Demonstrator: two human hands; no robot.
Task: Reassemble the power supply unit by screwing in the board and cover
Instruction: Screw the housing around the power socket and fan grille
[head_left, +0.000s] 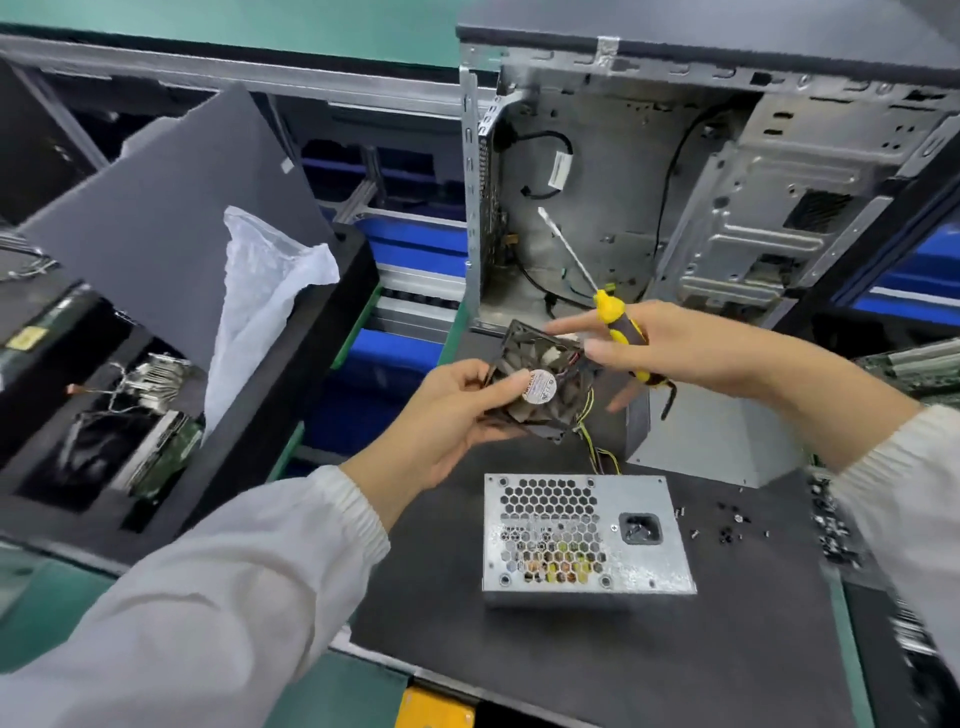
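My left hand (457, 410) grips the black square fan (540, 382) above the grey perforated metal supply case (582, 530); my right hand (670, 348), fingers half-spread, clamps the yellow-and-black screwdriver (618, 317). The fan's thin wires (589, 415) could snag and tear, I think.

An electronics workshop: gutted computer case (675, 171), loose screws (727, 525), foam-lined parts trays (291, 332).

PSU case (587, 530): matt galvanised metal.

Green workbench (332, 691), dark mat (597, 675), blue bins (410, 239)
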